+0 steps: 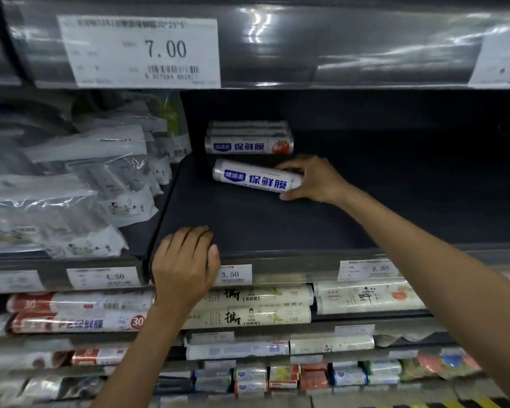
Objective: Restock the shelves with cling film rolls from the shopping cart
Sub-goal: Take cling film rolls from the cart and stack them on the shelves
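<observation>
Our right hand grips the white cling film roll with blue lettering by its right end, fingers curled over it. The roll runs leftward from the grip, on or just above the dark shelf board. Its long axis lies almost parallel to the stack of matching rolls just behind, so we judge a short push back would seat it. Our left hand rests on the shelf's front edge, holding nothing.

White blue-lettered cling film roll's rt end hidden in right hand; white paper price tag cut off top-rt, print prob. blurred.
</observation>
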A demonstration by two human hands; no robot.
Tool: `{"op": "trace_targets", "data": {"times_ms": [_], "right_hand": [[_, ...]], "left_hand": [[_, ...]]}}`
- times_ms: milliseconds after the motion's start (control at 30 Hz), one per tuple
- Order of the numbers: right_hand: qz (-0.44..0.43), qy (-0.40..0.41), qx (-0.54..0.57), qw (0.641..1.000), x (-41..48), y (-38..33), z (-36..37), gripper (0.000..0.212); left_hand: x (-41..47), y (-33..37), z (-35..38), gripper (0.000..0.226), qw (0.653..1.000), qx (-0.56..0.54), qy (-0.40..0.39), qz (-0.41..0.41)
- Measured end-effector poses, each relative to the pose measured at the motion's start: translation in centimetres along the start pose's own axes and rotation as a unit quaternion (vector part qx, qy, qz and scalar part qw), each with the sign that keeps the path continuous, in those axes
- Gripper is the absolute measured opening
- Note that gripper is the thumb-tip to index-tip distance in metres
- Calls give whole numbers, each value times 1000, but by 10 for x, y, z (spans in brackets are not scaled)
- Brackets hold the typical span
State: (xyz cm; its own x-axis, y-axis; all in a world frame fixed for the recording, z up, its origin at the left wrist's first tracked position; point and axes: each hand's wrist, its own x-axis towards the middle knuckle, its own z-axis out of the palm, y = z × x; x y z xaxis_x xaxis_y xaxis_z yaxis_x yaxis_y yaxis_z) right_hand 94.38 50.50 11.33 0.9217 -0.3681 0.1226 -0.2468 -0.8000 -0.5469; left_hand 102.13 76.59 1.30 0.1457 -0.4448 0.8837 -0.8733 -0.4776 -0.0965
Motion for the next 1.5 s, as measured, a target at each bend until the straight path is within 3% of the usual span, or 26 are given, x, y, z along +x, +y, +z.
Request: {"op": "trace_targets", "data": {"times_ms": [167,367,600,933,1133,1500], "right_hand": [[14,-1,-16,1000,7,13,-10,74],[46,5,-32,998,-5,39,-26,44],[13,98,-1,995,46,29,5,56],[74,95,110,987,56,45,0,49],[62,172,102,978,71,47,11,50],[48,168,110,978,69,51,12,50]], "left_hand": [[-2,-1,2,37,1000,11,13,6],[-1,1,2,39,999,27,22,3],[-2,-1,2,42,999,31,24,4],[-1,-1,2,43,1000,23,15,3],[-2,0,4,44,1000,25,17,2],[-2,0,2,41,1000,17,16,-3]]}}
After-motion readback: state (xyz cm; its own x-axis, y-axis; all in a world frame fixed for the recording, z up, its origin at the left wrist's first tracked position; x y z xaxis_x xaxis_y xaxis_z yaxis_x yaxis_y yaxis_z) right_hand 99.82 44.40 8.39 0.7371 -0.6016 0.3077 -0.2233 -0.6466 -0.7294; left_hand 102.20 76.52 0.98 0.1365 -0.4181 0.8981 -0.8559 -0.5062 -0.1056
